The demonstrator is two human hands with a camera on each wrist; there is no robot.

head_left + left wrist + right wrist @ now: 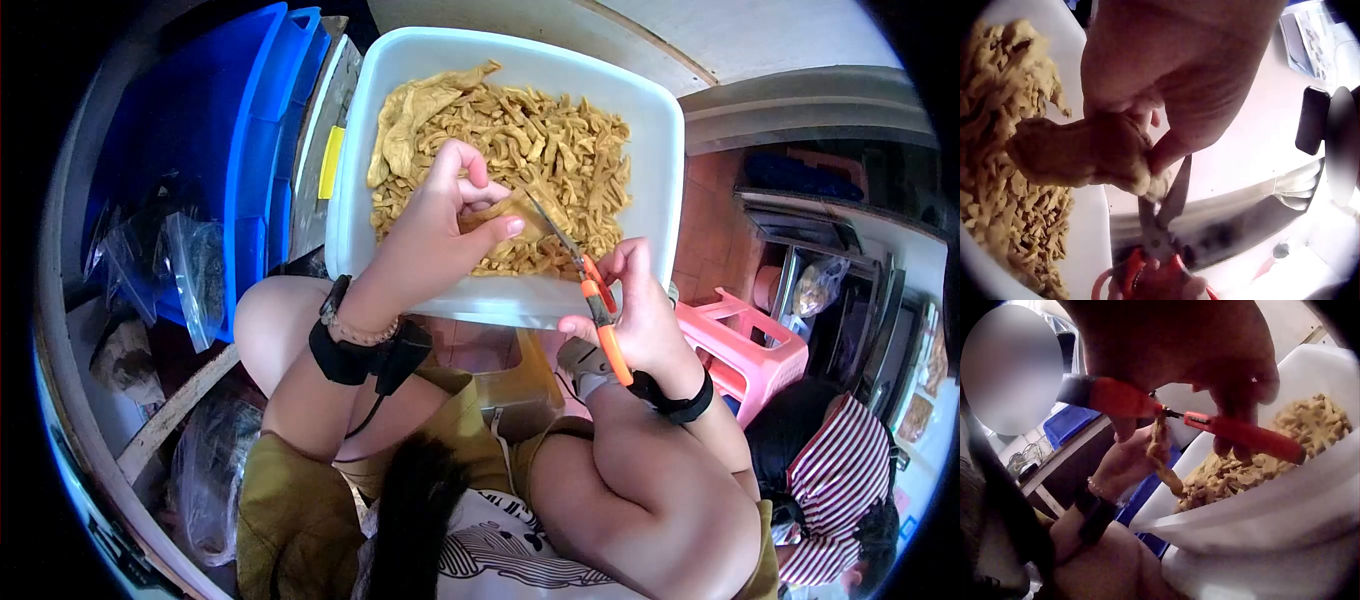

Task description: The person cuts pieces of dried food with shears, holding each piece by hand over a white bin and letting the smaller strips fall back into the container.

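A yellow-brown, wrinkled strip (1085,150) is pinched between the thumb and fingers of the left hand (435,225), over a white tub (350,150). The right hand (640,315) grips red-orange scissors (600,315) by the handles. In the left wrist view the scissor blades (1172,200) stand apart at the strip's end, close to the left thumb. Cut yellow-brown pieces (560,140) fill the tub, and larger uncut ones (410,125) lie at its upper left. The right wrist view shows the strip (1159,453) hanging beside the scissors.
Blue crates (190,130) and clear plastic bags (195,270) stand on the left. On the right are a pink stool (755,345) and another person in a striped top (840,480). The tub stands in front of the person's bare knees.
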